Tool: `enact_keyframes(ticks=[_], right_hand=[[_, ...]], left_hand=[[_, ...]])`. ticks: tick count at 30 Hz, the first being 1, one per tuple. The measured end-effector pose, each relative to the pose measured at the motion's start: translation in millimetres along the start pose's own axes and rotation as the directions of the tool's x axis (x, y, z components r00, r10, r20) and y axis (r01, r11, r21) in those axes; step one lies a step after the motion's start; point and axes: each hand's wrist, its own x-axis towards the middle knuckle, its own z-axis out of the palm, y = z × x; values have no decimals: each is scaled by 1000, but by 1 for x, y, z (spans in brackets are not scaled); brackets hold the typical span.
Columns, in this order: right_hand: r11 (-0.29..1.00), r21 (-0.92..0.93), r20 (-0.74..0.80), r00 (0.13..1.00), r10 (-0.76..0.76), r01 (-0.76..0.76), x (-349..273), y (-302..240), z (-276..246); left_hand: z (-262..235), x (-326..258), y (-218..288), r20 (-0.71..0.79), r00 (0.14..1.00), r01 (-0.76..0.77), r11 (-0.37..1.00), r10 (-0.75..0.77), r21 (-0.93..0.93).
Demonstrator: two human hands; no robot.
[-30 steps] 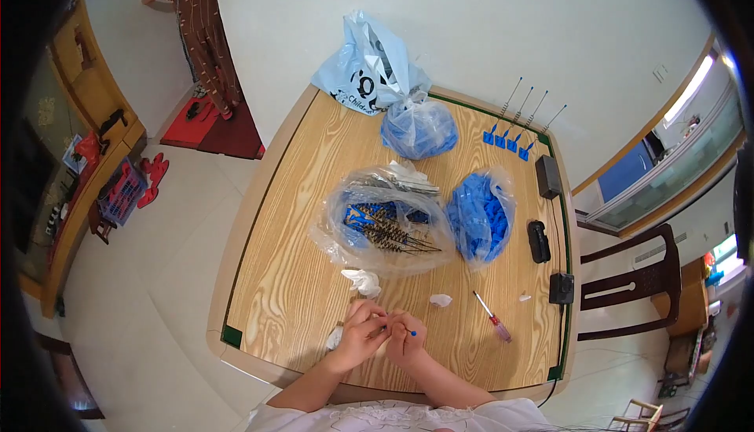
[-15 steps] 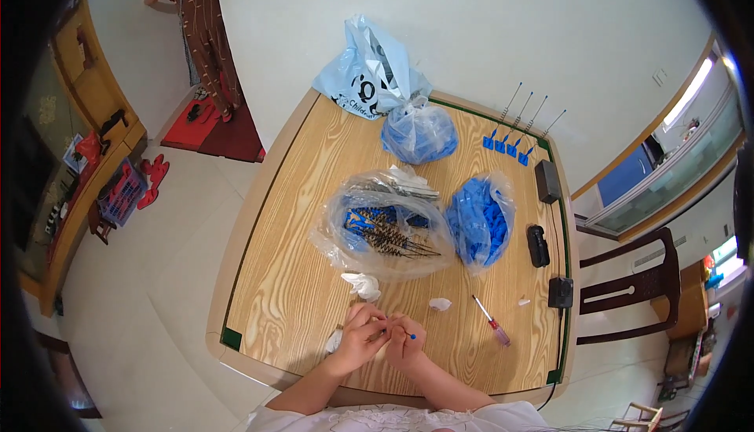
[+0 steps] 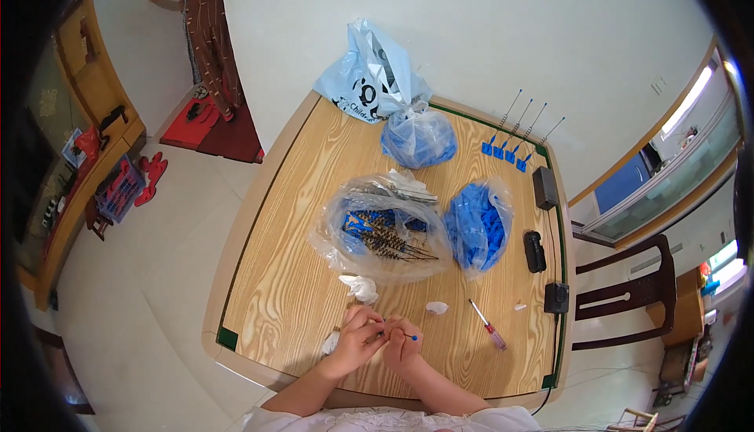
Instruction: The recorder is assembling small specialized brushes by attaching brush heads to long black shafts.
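Observation:
Close together over the near edge of the table, my two hands work at one small piece. My right hand (image 3: 402, 345) is closed round a thin rod with a blue ball tip (image 3: 415, 338), which sticks out to the right. Beside it, my left hand (image 3: 358, 343) pinches at the other end, where a speck of blue shows between the fingertips. Most of the rod is hidden by my fingers. Crumpled white tissue (image 3: 331, 343) lies by my left hand, and another wad (image 3: 360, 288) just beyond it.
An open clear bag (image 3: 330, 247) holds dark coiled wires and blue parts. Right of it is a bag of blue pieces (image 3: 479, 228); behind, a tied bag (image 3: 419, 137). A screwdriver (image 3: 488, 326) lies right. Several blue-based spring rods (image 3: 510, 155) stand far right. A person (image 3: 208, 31) stands far left.
The view has shifted slightly. My hands keep nearly the same pose, still closed together around the blue-tipped rod.

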Motion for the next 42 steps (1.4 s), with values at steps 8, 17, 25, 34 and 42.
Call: enact_keyframes(ticks=[8,17,25,34,42], right_hand=[[998,59,-1,1000,21,-21,-1,-1,2],[1000,24,7,1000,17,-17,-5,4,0],[1000,-14,-4,1000,-16,16,-7,8,-1],[1000,17,-7,1000,-12,12,-6,6,0],[1000,14,-6,1000,-27,27,-5,8,2]], left_hand=[[-2,-1,-2,19,1000,-12,1000,12,10],[-1,-1,-1,13,1000,1,1000,-1,-4],[-2,2,1,34,999,-9,1000,9,5],[-4,3,1,48,999,-17,1000,17,7],[-2,0,-5,50,998,-24,1000,24,0]])
